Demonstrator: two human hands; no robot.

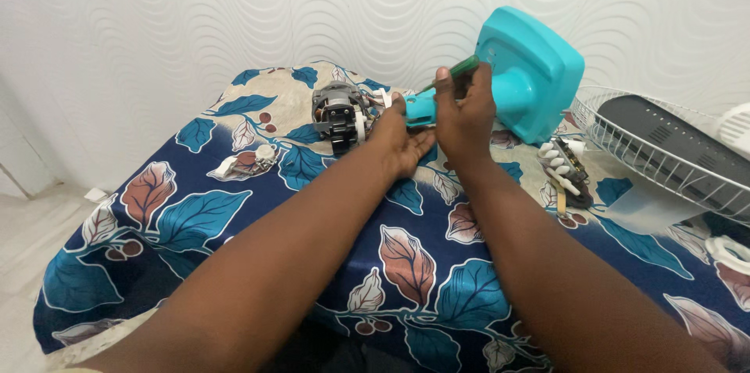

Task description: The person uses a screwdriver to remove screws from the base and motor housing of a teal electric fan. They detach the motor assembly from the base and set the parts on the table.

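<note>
Hands (437, 127) on turquoise fan base (531, 76), motor (337, 111) left, wire grille (664, 158) right

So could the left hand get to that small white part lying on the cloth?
Probably yes: the small white part lies uncovered on the leaf-print cloth, left of the left hand, though that hand now steadies the turquoise fan base.

Turquoise plastic fan base (539, 76); green-handled screwdriver (457, 70). Table cloth (234, 217): navy ground, teal, rust and cream leaves, small brown berries. Motor (337, 111) grey and black. Switch block (564, 170) black with white keys. Fan grille (656, 154) white wire. Wall (195, 21) white, wavy relief.
</note>
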